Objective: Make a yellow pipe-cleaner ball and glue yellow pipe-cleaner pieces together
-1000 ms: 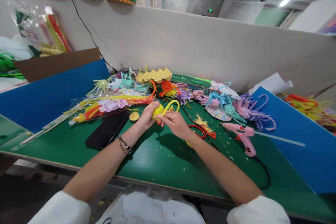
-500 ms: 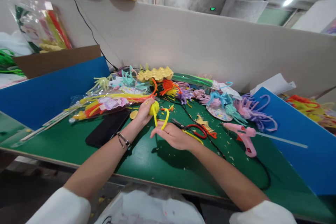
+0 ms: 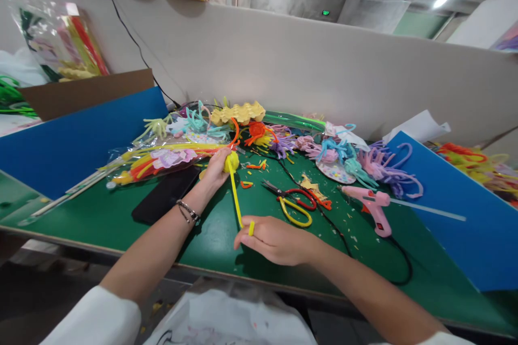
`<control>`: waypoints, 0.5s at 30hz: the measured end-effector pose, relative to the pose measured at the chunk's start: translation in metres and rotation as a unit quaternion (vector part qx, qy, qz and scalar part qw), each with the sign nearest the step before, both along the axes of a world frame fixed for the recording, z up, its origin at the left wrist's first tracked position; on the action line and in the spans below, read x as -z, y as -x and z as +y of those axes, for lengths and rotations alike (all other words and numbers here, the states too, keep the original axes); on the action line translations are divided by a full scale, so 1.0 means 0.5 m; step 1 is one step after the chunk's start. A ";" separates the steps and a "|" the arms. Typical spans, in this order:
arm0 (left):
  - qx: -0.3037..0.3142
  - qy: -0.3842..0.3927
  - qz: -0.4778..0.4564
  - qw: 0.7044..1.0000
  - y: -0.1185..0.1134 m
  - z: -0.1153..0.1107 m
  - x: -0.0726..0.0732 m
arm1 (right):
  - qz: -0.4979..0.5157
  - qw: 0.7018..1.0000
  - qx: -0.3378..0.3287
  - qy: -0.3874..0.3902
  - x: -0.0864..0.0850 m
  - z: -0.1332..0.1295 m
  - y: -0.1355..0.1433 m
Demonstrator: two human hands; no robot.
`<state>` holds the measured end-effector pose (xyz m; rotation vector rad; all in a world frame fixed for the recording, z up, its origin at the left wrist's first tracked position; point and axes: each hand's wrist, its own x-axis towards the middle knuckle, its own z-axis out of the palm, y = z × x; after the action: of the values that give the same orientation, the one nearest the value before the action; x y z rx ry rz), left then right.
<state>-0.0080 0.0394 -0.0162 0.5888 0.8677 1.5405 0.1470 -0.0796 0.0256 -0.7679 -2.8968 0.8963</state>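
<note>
My left hand (image 3: 216, 168) is closed round a yellow ball of coiled pipe cleaner (image 3: 231, 162), held above the green table. From the ball a yellow pipe cleaner (image 3: 236, 198) stretches down towards me, nearly straight. My right hand (image 3: 269, 237) pinches its free end between the fingers, and a short bit of yellow pokes out past them. Scissors (image 3: 288, 199) with one red and one yellow handle lie apart from my right hand, beyond it to the right. Behind the ball an orange pipe cleaner (image 3: 235, 132) curves upward.
A pink glue gun (image 3: 371, 206) with its cord lies on the right. A black phone-like slab (image 3: 164, 197) and a bag of pipe cleaners (image 3: 170, 160) are at left. Several fuzzy pieces and a yellow egg tray (image 3: 238, 112) line the back. Blue panels (image 3: 93, 137) flank both sides.
My right hand has moved down towards me, drawing the loop of yellow pipe cleaner out into a long strand. My left hand with the ball has shifted slightly left.
</note>
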 end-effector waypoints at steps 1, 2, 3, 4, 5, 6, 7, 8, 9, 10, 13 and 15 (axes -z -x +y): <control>0.001 -0.001 -0.001 1.000 0.000 0.000 0.000 | -0.002 1.000 -0.003 0.005 -0.001 -0.004 -0.002; 0.001 -0.001 -0.001 1.000 0.000 -0.001 -0.001 | -0.004 1.000 -0.007 0.012 -0.002 -0.008 -0.003; 0.001 -0.002 -0.002 1.000 -0.001 -0.002 -0.002 | -0.005 1.000 -0.014 0.020 -0.003 -0.011 -0.005; 0.001 -0.003 -0.003 1.000 -0.001 -0.003 -0.002 | -0.009 0.999 -0.024 0.029 -0.003 -0.013 -0.006; 0.001 -0.004 -0.003 1.000 -0.002 -0.004 -0.003 | -0.018 0.999 -0.035 0.036 -0.004 -0.015 -0.008; 0.002 -0.004 -0.004 1.000 -0.003 -0.005 -0.003 | -0.031 0.997 -0.047 0.043 -0.005 -0.016 -0.009; 0.003 -0.005 -0.005 1.000 -0.004 -0.007 -0.003 | -0.046 0.996 -0.058 0.047 -0.006 -0.016 -0.010; 0.004 -0.006 -0.007 1.000 -0.005 -0.008 -0.004 | -0.061 0.995 -0.066 0.050 -0.007 -0.017 -0.011; 0.005 -0.006 -0.008 1.000 -0.006 -0.008 -0.004 | -0.074 0.993 -0.070 0.052 -0.009 -0.018 -0.011; 0.005 -0.005 -0.010 1.000 -0.007 -0.009 -0.004 | -0.084 0.992 -0.072 0.055 -0.010 -0.020 -0.011; 0.001 0.007 -0.020 1.000 -0.003 -0.008 -0.007 | -0.099 0.984 -0.113 0.099 -0.016 -0.037 -0.008; -0.004 0.019 -0.028 0.999 0.002 -0.006 -0.010 | -0.111 0.968 -0.171 0.150 -0.020 -0.053 -0.006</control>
<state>-0.0091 0.0364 -0.0111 0.5135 0.8555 1.5378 0.1498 -0.1060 0.0354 -0.3992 -3.1945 1.3901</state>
